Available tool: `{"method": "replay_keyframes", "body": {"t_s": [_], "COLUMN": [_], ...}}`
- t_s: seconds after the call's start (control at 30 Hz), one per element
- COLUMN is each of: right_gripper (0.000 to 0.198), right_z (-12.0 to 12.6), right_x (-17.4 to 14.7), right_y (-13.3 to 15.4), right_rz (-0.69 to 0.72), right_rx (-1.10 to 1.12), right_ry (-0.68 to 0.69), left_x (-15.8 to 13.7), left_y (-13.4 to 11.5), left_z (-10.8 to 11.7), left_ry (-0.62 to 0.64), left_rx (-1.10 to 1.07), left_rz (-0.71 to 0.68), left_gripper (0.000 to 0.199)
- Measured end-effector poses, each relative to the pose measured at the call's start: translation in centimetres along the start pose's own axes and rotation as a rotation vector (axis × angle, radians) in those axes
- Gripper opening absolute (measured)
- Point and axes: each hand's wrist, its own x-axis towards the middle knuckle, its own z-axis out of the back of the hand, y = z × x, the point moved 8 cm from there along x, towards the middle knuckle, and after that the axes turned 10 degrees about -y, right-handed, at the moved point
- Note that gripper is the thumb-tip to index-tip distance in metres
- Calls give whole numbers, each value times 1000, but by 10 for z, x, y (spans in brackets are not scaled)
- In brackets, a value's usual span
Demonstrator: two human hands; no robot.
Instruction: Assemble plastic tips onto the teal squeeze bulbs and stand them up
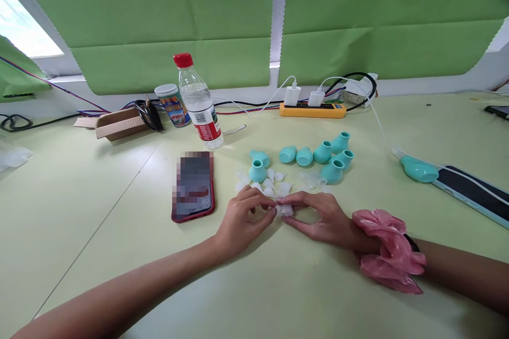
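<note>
Bare forearms (139, 282) lead to the hands above a smooth, pale-green counter (270, 291): the right hand (324, 217) pinches a small, translucent, plastic-looking cylinder (286, 211); the left hand (238, 220) nears its end, grip unclear. Probably light, slippery, best held by its sides. Green fabric blinds (178, 10) hang behind.

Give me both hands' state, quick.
Left hand: closed in a pinch; what it holds cannot be told.
Right hand: closed, holding a small translucent piece.
</note>
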Motion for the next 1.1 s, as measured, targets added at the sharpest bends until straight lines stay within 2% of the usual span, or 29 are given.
{"method": "replay_keyframes", "body": {"t_s": [0.1,0.2,0.57,0.93,1.1], "right_gripper": [25,24,17,17,19], "right_z": [-4,-5,-7,-5,-4], "right_x": [-1,-1,2,2,2], "right_y": [-2,-2,3,1,3], "right_rz": [-2,23,81,61,60], "right_rx": [5,-19,10,-13,-34], "right_ry": [61,64,72,56,40], "left_x": [-1,-1,-1,-2,-3], "left_y": [4,4,2,0,3], "left_z": [-5,-7,-6,-5,-5], "left_ry": [62,72,73,46,61], "left_rx": [26,32,70,31,49], "left_rz": [30,31,11,-20,10], "left_gripper": [11,12,17,13,15]}}
